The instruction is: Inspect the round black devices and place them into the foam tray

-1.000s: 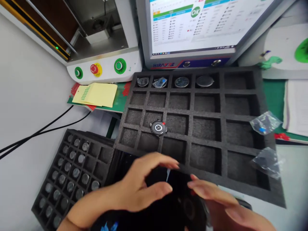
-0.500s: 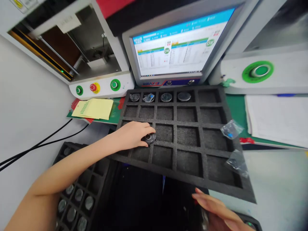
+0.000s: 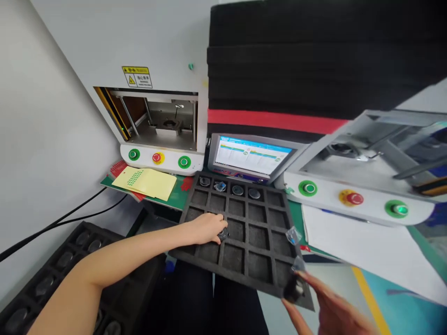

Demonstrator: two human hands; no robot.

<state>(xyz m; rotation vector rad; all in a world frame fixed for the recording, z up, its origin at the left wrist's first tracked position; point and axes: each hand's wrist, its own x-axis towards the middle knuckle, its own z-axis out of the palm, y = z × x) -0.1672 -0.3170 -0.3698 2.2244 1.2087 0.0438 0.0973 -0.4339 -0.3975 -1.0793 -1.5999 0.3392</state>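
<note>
My left hand [image 3: 206,228] reaches over the black foam tray [image 3: 240,279], its thumb and fingers closed on a round black smartwatch body [image 3: 223,233] at a compartment in the middle of the tray. At the near right corner, my right hand [image 3: 335,304] pinches a dark, shiny round piece [image 3: 294,289] between thumb and fingers; blur hides its details. Several round pieces sit in the far row, among them a dark disc [image 3: 254,193] and one with a blue-marked clear film [image 3: 220,186]. Small clear plastic bags [image 3: 293,236] lie on the tray's right rim.
A second foam tray [image 3: 139,279] with round pieces stands lower left, under my left forearm. Behind are a monitor [image 3: 249,156], a left machine with buttons [image 3: 157,158] and a right machine [image 3: 351,197]. Yellow cards [image 3: 146,184] and white paper [image 3: 342,242] lie beside the tray.
The view has tilted up and pulled back, showing more of the machines. My right hand has risen to the tray's near right corner with the dark piece. My left hand still grips the smartwatch body.
</note>
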